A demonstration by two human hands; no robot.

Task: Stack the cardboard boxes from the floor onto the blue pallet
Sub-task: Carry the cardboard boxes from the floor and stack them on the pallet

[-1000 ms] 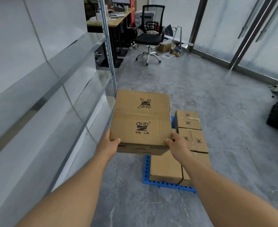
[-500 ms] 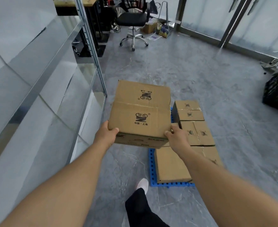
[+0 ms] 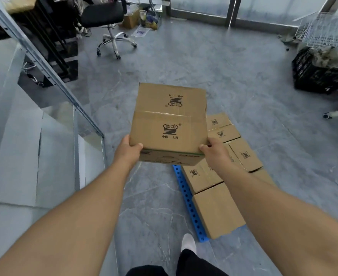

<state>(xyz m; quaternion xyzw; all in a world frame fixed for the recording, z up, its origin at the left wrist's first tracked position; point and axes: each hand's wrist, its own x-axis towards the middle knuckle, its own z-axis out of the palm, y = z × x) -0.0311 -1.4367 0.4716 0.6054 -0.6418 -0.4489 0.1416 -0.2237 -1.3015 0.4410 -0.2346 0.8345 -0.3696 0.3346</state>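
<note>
I carry a brown cardboard box (image 3: 170, 120) with a black logo in front of me, above the floor. My left hand (image 3: 129, 151) grips its near left corner, thumb on top. My right hand (image 3: 216, 151) grips its near right corner the same way. Below and to the right lies the blue pallet (image 3: 188, 202), with only its perforated left edge showing. Several cardboard boxes (image 3: 217, 210) cover the pallet in one layer; my right forearm and the carried box hide parts of them.
A glass partition with a metal frame (image 3: 50, 76) runs along the left. A black office chair (image 3: 110, 22) stands at the back. A dark crate with cloth (image 3: 321, 74) and a wire rack (image 3: 327, 32) sit at the right. My foot (image 3: 188, 243) is beside the pallet's near corner.
I have walked closer to the pallet and look further down. The box stays held in both hands and now hangs over the pallet's far left part.
</note>
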